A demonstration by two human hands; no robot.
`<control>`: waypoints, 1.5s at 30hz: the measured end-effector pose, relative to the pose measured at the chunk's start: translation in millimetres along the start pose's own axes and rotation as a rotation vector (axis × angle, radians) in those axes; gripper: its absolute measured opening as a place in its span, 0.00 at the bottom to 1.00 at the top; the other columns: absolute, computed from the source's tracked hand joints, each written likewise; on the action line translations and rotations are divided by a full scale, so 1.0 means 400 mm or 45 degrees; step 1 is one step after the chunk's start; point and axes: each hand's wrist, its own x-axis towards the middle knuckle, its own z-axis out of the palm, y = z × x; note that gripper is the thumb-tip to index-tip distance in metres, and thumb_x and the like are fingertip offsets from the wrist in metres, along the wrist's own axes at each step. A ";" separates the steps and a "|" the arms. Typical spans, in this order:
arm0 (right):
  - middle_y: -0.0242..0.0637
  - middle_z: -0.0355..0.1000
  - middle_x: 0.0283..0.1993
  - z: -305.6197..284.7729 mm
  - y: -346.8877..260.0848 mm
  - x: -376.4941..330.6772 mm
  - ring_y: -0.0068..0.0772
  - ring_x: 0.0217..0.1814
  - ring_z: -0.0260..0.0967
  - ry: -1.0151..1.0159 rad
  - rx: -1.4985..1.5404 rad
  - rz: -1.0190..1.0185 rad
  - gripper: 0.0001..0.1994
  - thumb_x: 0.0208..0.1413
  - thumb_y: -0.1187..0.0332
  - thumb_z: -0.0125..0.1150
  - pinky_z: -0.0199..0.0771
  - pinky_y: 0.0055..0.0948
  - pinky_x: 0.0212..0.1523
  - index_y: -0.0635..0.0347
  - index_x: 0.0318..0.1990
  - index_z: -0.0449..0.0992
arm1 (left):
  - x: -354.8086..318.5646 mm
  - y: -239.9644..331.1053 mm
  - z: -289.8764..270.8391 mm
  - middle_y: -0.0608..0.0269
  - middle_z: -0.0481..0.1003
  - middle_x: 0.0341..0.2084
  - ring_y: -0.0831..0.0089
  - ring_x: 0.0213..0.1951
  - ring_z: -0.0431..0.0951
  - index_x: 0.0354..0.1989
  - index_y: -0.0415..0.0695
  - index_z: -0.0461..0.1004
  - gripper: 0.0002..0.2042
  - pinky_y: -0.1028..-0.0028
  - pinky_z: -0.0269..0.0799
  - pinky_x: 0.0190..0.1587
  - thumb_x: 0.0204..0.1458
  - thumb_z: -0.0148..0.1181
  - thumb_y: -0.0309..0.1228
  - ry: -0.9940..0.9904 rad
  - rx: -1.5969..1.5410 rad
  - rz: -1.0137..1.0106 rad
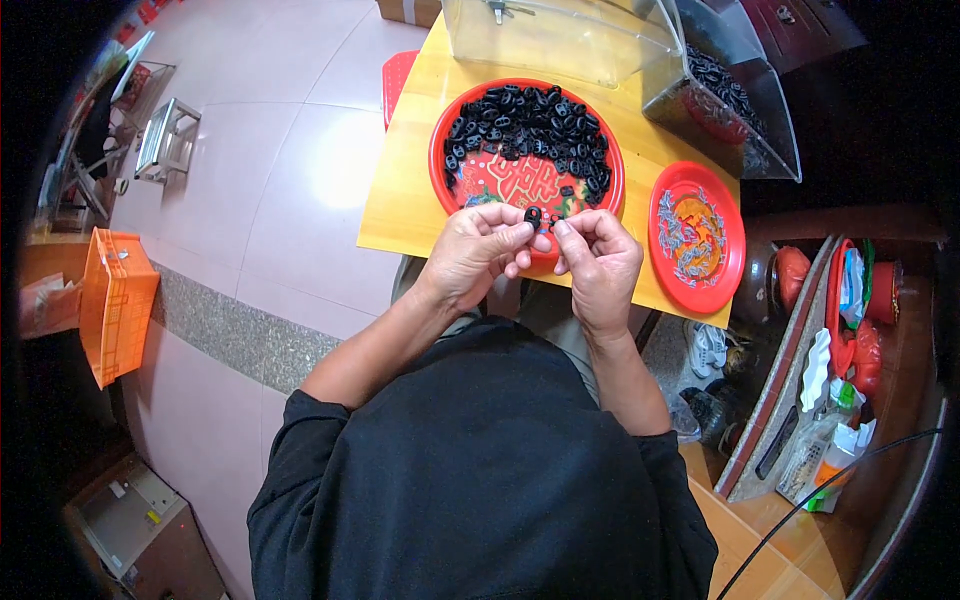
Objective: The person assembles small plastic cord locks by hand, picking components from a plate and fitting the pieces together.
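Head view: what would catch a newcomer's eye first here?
Most striking is the round red tray on the yellow table, its far half heaped with small black pieces. At its near edge, the left hand pinches one black piece beside the right hand. Rightward, a red plate carries silvery bits.

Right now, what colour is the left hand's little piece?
The piece is black, best in head view.

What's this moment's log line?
left hand: pinching black oval plastic piece | right hand: beside it, grip unclear | beyond: round red tray holding black pieces
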 end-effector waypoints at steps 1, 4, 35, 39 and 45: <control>0.27 0.69 0.22 0.001 0.001 0.000 0.11 0.21 0.62 -0.003 -0.004 0.000 0.03 0.50 0.75 0.58 0.63 0.13 0.19 0.63 0.27 0.71 | -0.001 0.000 -0.001 0.55 0.76 0.27 0.79 0.22 0.73 0.34 0.39 0.70 0.04 0.85 0.68 0.23 0.51 0.55 0.25 0.001 -0.003 -0.002; 0.28 0.69 0.22 0.008 -0.002 -0.003 0.11 0.21 0.62 -0.006 -0.001 0.013 0.03 0.50 0.76 0.58 0.63 0.13 0.19 0.64 0.27 0.71 | -0.004 0.002 -0.002 0.55 0.76 0.27 0.80 0.22 0.73 0.33 0.39 0.70 0.04 0.85 0.68 0.23 0.51 0.55 0.25 0.006 0.006 -0.014; 0.36 0.71 0.37 -0.059 -0.019 0.005 0.16 0.24 0.66 -0.838 -0.206 -0.244 0.14 0.47 0.80 0.58 0.67 0.13 0.24 0.67 0.44 0.72 | -0.002 0.073 -0.034 0.71 0.70 0.14 0.87 0.14 0.66 0.27 0.41 0.71 0.06 0.87 0.57 0.15 0.49 0.59 0.31 -0.490 0.648 -0.310; 0.38 0.73 0.36 -0.053 -0.023 -0.011 0.23 0.31 0.70 -0.759 -0.213 -0.173 0.12 0.45 0.76 0.60 0.69 0.20 0.31 0.66 0.40 0.73 | -0.001 0.073 -0.031 0.71 0.70 0.13 0.87 0.13 0.65 0.25 0.42 0.71 0.05 0.87 0.56 0.14 0.47 0.60 0.29 -0.489 0.567 -0.361; 0.37 0.72 0.33 -0.050 -0.014 -0.017 0.24 0.30 0.71 -0.730 -0.231 -0.235 0.11 0.45 0.77 0.60 0.70 0.21 0.32 0.66 0.38 0.72 | 0.005 0.070 -0.030 0.70 0.70 0.12 0.88 0.12 0.65 0.23 0.42 0.71 0.06 0.88 0.55 0.12 0.46 0.61 0.29 -0.488 0.587 -0.397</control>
